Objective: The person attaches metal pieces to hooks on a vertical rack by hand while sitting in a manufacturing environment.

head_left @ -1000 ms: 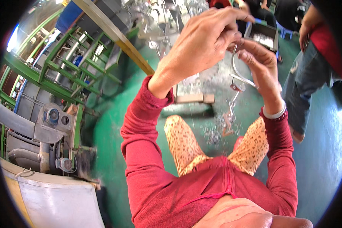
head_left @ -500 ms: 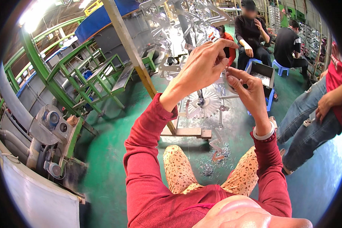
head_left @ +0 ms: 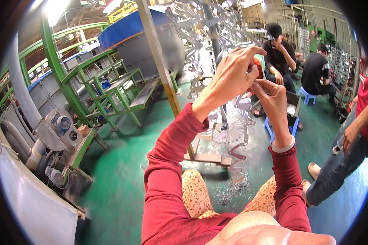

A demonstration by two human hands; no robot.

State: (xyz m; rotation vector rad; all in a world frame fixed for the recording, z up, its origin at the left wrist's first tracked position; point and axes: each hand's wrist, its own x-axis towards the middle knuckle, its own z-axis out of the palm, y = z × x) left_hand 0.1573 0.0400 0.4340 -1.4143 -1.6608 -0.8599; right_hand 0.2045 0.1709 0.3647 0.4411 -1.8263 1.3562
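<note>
Both hands work at the hanging metal rack.
Left hand (head_left: 233,75) and right hand (head_left: 272,100) pinch a small metal piece (head_left: 255,83) beside the rack (head_left: 204,24), fingertips touching.

Left hand (head_left: 232,73): raised, fingertips pinched at the hanging metal pieces (head_left: 216,24).
Right hand (head_left: 272,98): just beside, touching it.
Far right: two seated people (head_left: 298,61).
Left: green frames (head_left: 106,90).
</note>
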